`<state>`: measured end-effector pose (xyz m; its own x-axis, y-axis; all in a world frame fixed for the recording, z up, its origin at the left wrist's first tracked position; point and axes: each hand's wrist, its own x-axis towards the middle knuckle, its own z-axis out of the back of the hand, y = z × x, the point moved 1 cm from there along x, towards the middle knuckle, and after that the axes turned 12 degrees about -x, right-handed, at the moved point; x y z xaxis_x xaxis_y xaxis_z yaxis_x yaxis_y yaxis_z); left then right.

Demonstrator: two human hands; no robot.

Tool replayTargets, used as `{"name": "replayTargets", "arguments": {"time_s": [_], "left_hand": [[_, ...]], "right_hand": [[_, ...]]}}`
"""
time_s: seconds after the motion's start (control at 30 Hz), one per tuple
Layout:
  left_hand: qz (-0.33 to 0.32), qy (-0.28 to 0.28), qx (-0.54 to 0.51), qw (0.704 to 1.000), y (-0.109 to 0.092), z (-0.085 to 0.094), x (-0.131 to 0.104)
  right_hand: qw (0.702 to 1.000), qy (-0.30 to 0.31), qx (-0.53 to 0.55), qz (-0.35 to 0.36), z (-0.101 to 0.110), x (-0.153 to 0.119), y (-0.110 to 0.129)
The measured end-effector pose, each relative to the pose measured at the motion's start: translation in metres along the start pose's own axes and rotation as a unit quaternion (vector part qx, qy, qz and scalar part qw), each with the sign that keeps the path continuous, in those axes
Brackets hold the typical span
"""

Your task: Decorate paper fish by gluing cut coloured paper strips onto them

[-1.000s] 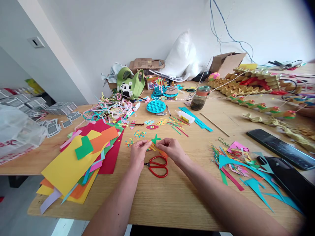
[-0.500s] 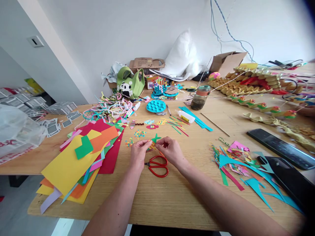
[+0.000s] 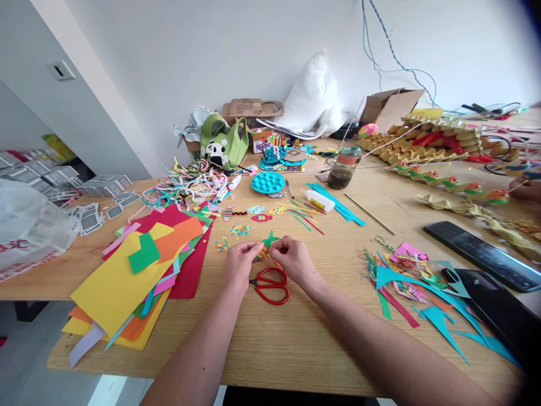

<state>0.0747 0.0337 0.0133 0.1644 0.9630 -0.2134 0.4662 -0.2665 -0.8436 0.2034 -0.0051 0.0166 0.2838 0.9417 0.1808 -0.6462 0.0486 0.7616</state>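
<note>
Left hand (image 3: 240,264) pinches a small yellow-orange paper piece (image 3: 264,252) between thumb and fingers; the piece reaches rightward from that grip toward right hand (image 3: 299,260), whose own hold is unclear. Green cutout (image 3: 271,239) lies just beyond; red-handled scissors (image 3: 273,286) rest nearer the wearer.

The light is bright; a strip of floor (image 3: 107,390) glares; both right corners look dark, blurred.

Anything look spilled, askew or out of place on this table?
Mildly odd: the white plastic bottle with a yellow label lies on its side rather than upright, beside flat blue paper strips. No leak is visible.
</note>
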Motion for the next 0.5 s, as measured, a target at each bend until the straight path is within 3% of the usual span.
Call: {"name": "replayTargets", "arguments": {"time_s": [0.5], "left_hand": [[0.013,0.009,0.013,1.0,0.0002,0.0005,0.0]], "right_hand": [[1.0,0.026,-0.007,-0.009,0.0065,0.0024,0.0028]]}}
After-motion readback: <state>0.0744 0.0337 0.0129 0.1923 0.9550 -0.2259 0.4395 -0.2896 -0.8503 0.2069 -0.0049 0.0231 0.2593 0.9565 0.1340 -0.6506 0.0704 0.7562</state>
